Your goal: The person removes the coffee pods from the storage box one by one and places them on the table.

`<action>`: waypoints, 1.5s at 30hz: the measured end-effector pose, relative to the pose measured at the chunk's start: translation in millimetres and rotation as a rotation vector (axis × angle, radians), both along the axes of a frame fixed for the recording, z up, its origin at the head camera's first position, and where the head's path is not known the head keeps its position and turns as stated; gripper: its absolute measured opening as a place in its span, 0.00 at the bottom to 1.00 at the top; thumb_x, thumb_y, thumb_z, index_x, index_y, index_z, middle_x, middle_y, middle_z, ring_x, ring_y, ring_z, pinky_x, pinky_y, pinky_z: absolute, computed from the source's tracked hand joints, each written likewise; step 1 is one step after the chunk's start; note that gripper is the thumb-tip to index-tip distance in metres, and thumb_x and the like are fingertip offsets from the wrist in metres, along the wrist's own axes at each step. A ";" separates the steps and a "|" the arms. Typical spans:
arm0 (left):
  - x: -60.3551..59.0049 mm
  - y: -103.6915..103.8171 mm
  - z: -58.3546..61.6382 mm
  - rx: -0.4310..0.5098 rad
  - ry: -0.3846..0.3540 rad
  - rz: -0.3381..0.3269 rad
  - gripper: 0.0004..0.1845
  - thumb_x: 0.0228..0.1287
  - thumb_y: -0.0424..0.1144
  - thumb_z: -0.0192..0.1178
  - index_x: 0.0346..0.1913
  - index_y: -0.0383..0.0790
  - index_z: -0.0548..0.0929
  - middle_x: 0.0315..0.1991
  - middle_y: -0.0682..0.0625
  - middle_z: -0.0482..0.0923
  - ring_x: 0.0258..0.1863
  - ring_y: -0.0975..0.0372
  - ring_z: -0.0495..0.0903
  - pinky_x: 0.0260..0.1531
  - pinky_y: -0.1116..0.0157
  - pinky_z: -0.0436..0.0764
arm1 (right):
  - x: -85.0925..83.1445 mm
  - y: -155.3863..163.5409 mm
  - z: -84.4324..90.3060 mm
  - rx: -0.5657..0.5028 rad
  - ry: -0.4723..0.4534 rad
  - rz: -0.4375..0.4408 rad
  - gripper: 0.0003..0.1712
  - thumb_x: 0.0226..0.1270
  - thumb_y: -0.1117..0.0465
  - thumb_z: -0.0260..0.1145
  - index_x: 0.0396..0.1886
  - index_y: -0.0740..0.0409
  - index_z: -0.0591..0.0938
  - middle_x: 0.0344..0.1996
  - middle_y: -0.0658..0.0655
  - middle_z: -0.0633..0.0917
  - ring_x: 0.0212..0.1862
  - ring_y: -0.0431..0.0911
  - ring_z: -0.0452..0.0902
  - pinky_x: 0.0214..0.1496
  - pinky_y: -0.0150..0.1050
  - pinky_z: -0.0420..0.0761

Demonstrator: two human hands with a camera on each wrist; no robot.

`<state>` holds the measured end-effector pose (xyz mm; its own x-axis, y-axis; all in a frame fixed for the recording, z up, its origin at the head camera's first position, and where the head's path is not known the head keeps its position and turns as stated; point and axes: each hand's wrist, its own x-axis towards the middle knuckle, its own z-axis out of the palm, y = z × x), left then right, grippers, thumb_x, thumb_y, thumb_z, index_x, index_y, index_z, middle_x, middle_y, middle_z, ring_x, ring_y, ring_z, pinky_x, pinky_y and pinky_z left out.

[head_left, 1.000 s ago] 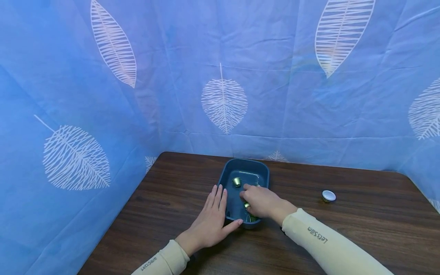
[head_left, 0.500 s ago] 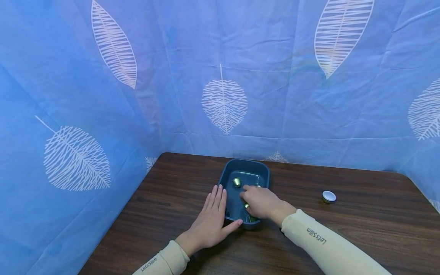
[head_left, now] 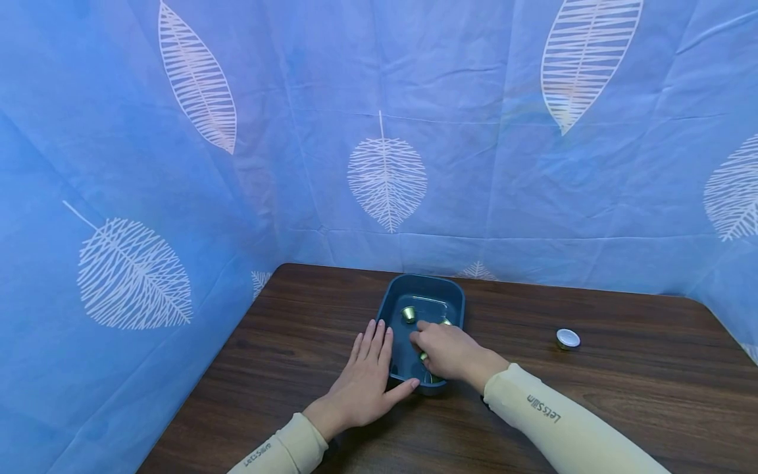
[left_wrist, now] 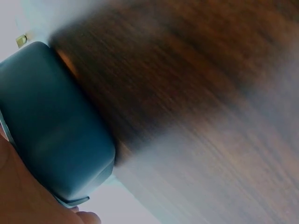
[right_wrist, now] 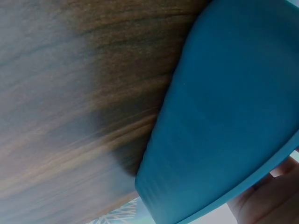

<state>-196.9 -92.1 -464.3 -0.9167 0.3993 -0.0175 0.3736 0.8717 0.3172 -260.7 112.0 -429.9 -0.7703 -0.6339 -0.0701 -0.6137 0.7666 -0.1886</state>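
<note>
A dark blue rectangular bin (head_left: 422, 282) stands on the table with several gold-green coffee capsules inside. My left hand (head_left: 361, 388) lies along its left side, fingers straight, thumb at the front rim. My right hand (head_left: 450, 349) reaches down into the bin with curled fingers, pinching a coffee capsule (head_left: 424, 356) that peeks out between thumb and fingers. Farther back in the bin sits another capsule (head_left: 408, 315); one more (head_left: 446, 322) shows partly behind the right hand. Both wrist views show mainly the bin's outer wall (left_wrist: 56, 121), with the bin's interior hidden.
On the dark wooden table (head_left: 509, 408), a single capsule (head_left: 568, 339) with a white lid lies to the right. Blue cloth (head_left: 474, 164) with white leaf prints hangs behind the table and at its left.
My right hand has shifted slightly left inside the bin, and the capsule at its fingers moved with it. More of the capsule behind that hand now shows. The left hand stays put.
</note>
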 end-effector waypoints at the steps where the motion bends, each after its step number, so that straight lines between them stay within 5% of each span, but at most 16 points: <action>1: 0.0 0.0 0.2 0.003 -0.001 -0.001 0.55 0.77 0.77 0.41 0.88 0.37 0.47 0.90 0.40 0.39 0.90 0.48 0.34 0.87 0.40 0.48 | 0.1 -0.1 -0.3 -0.004 0.003 0.001 0.15 0.65 0.61 0.81 0.50 0.57 0.90 0.42 0.57 0.88 0.40 0.47 0.88 0.52 0.49 0.92; 15: -1.3 0.6 2.0 0.009 -0.008 -0.009 0.53 0.78 0.75 0.42 0.88 0.38 0.49 0.90 0.40 0.39 0.90 0.46 0.35 0.86 0.40 0.49 | -1.9 3.2 -3.2 0.002 0.014 0.036 0.14 0.69 0.62 0.79 0.53 0.56 0.91 0.44 0.56 0.87 0.39 0.44 0.85 0.52 0.46 0.92; 25: -2.3 1.3 1.1 0.009 -0.010 -0.009 0.52 0.78 0.76 0.42 0.88 0.42 0.51 0.90 0.40 0.39 0.90 0.46 0.33 0.86 0.39 0.49 | -2.8 8.7 0.7 -0.014 0.076 0.033 0.18 0.69 0.58 0.79 0.56 0.55 0.90 0.48 0.57 0.90 0.48 0.49 0.89 0.56 0.50 0.91; 45: -2.6 3.4 -1.1 0.011 0.016 0.000 0.47 0.78 0.75 0.44 0.87 0.48 0.59 0.90 0.39 0.44 0.90 0.43 0.36 0.85 0.38 0.52 | -4.1 55.2 15.6 -0.138 0.318 0.021 0.15 0.63 0.59 0.83 0.48 0.53 0.91 0.40 0.51 0.88 0.38 0.43 0.83 0.46 0.46 0.89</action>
